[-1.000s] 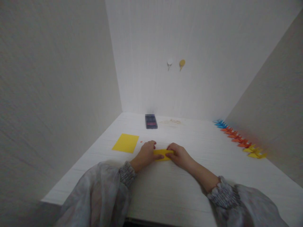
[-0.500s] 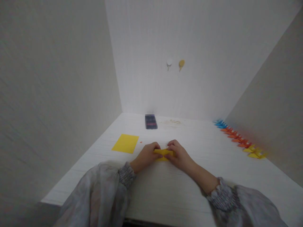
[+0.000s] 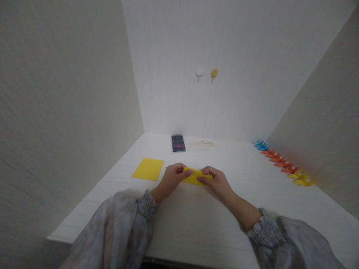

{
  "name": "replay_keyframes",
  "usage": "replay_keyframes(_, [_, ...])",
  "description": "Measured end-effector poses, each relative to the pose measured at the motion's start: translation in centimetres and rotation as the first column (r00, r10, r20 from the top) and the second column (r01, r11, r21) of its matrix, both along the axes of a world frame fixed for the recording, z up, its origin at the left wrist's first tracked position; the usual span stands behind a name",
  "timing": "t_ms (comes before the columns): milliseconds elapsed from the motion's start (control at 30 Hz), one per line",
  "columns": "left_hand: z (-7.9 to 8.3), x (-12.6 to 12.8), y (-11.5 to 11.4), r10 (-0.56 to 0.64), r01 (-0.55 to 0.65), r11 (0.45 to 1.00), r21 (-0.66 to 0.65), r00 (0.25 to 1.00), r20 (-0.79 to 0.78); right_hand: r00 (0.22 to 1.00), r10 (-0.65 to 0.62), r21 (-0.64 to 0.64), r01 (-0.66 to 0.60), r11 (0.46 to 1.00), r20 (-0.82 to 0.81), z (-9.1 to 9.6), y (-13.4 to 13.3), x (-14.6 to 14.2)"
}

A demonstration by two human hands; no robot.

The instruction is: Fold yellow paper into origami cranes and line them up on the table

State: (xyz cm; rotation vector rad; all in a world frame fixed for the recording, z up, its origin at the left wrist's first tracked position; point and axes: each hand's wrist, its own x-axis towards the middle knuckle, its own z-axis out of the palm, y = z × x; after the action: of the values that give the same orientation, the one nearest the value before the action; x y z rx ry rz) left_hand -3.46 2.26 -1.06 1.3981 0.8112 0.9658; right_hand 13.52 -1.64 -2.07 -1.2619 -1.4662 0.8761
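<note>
Between my hands, above the white table, is a folded piece of yellow origami paper (image 3: 193,177). My left hand (image 3: 173,178) pinches its left end, thumb lying across the near face and a ring on one finger. At the other end my right hand (image 3: 215,180) grips the paper with thumb and curled fingers. The fingertips behind the paper are partly hidden. A flat yellow paper sheet (image 3: 148,169) lies on the table left of my left hand.
A row of folded paper cranes, blue (image 3: 261,145), orange (image 3: 280,161) and yellow (image 3: 301,178), runs along the right wall. A dark pixelated rectangular object (image 3: 178,143) lies near the back wall. Two hooks, one white (image 3: 199,71) and one yellowish (image 3: 214,73), hang on that wall.
My hands have moved apart, and more of the folded yellow paper shows between them. Both thumbs have shifted from near its middle outward. The flat sheet and cranes stay in place.
</note>
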Motion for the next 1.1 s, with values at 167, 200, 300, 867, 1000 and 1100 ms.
replay_keyframes(167, [0.4, 0.0, -0.2, 0.063, -0.063, 0.998, -0.006, 0.998, 0.010, 0.986, -0.007, -0.060, -0.003, 0.998, -0.165, 0.0, 0.0, -0.4])
replay_keyframes(200, [0.4, 0.0, -0.2, 0.070, -0.070, 0.998, -0.003, 0.997, 0.009, 0.987, -0.010, -0.069, -0.001, 0.998, -0.160, 0.1, 0.0, -0.5])
replay_keyframes(300, [0.2, -0.1, -0.1, 0.087, -0.087, 0.996, 0.018, 0.996, -0.016, 0.985, 0.000, -0.062, -0.011, 0.998, -0.173, 0.2, -0.1, -0.7])
replay_keyframes(867, [-0.6, -0.2, 0.2, 0.118, -0.105, 0.987, 0.124, 0.988, -0.104, 0.967, -0.029, -0.119, -0.001, 0.993, -0.253, 0.4, -0.5, -1.4])
replay_keyframes(1000, [-0.3, -0.2, 0.0, 0.095, -0.086, 0.992, 0.096, 0.991, -0.090, 0.969, -0.021, -0.120, -0.008, 0.993, -0.245, 0.5, -0.4, -1.2])
replay_keyframes(1100, [-0.1, -0.2, 0.0, 0.085, -0.079, 0.993, 0.083, 0.993, -0.079, 0.974, -0.018, -0.117, -0.009, 0.993, -0.226, 0.4, -0.3, -1.0])
